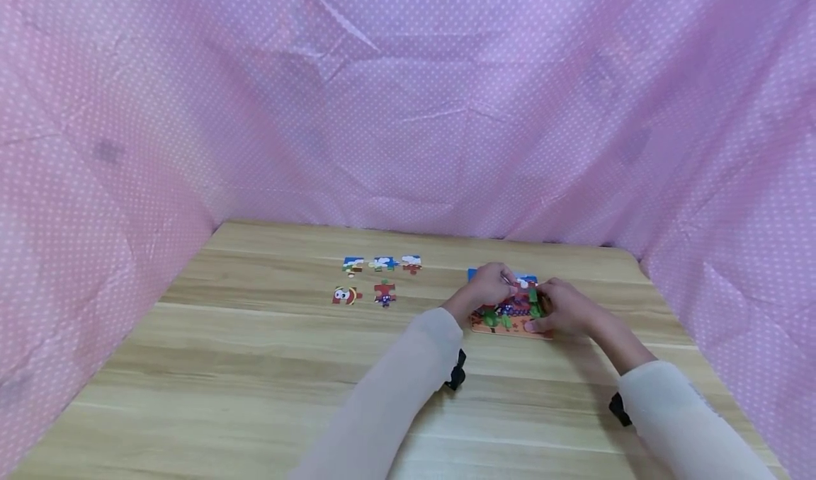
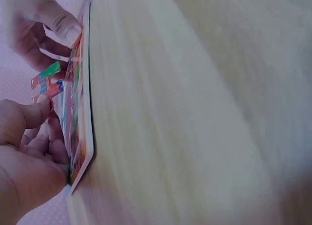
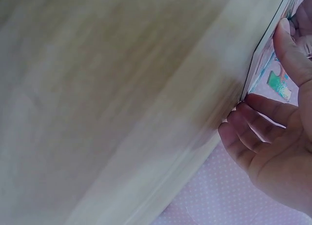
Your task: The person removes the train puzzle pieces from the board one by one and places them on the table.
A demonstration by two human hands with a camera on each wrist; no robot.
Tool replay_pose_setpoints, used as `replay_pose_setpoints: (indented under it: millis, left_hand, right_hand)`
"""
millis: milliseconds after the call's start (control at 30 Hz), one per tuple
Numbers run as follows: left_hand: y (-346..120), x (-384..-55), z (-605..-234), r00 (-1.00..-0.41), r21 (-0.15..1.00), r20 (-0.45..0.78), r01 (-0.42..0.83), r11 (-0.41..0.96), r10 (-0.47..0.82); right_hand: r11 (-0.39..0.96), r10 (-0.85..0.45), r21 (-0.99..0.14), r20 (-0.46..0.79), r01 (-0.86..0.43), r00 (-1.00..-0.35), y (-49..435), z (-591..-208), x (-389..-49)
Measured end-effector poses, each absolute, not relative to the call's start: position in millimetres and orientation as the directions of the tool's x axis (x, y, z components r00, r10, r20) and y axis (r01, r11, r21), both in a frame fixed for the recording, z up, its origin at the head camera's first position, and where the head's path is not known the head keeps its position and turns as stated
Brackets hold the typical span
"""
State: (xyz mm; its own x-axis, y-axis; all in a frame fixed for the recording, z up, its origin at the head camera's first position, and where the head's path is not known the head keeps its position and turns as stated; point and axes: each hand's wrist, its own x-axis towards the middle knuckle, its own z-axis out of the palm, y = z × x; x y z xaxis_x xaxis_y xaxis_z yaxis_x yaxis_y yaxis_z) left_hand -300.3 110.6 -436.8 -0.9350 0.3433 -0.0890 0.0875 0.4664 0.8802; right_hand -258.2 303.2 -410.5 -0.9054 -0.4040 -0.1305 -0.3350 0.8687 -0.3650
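A jigsaw puzzle board (image 1: 500,330) with a colourful picture lies on the table, its blue edge at the back and orange edge in front. My left hand (image 1: 489,286) is over its left part, thumb and finger pinching a puzzle piece (image 2: 50,88) with green, red and blue print. In the left wrist view this piece is tilted above the board's face. My right hand (image 1: 566,309) holds the board at its right side, thumb (image 3: 289,51) on the face and fingertips along the edge. Both hands hide parts of the picture.
Left of the board lie several loose puzzle pieces: three in a back row, including a cloud piece (image 1: 384,263), then a piece with eyes (image 1: 345,295) and a red piece (image 1: 385,294) nearer. Pink dotted cloth (image 1: 408,147) surrounds the wooden table (image 1: 255,367).
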Motion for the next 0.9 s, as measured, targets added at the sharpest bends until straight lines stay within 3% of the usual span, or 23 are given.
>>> replay_pose_setpoints:
  millis: [400, 900]
  left_hand:
    - [61, -307, -423, -0.916, 0.914, -0.034, 0.134, 0.384, 0.4]
    - [-24, -300, -411, -0.916, 0.872, -0.05, 0.154, 0.464, 0.398]
  right_hand:
    - [0.876, -0.408, -0.328, -0.114, -0.353, -0.906, 305, -413, -258]
    - [0.883, -0.394, -0.327, -0.126, -0.337, -0.91, 305, -413, -256]
